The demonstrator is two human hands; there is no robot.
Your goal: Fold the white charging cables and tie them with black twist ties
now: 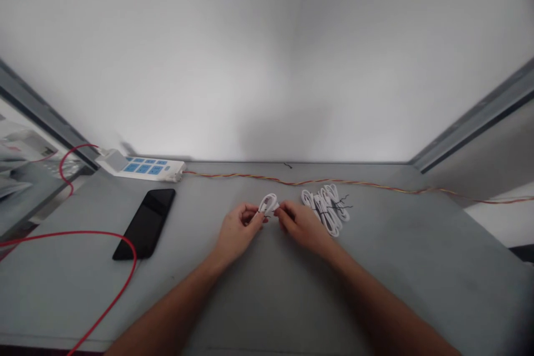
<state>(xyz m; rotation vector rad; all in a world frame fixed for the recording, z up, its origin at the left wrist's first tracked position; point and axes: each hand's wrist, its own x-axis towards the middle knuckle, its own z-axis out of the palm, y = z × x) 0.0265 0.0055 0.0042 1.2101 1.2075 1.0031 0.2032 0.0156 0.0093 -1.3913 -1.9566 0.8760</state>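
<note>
Between my two hands, over the middle of the grey table, is a coiled white cable (268,201). My left hand (241,229) is closed, pinching the coil from its left side. From the right, my right hand (301,225) pinches the cable's other side near one end, thumb and finger together. A short dark tie shows just under the coil. Beside my right hand lie several coiled white cables (326,208) bound with black twist ties, whose ends stick out to the right.
At the back left is a white power strip (147,168) with a white plug adapter (114,160). A black phone (145,224) lies left, touched by a red cable (104,232). A twisted red-yellow wire (292,183) runs along the back. A tiny black tie (287,166) rests by the wall.
</note>
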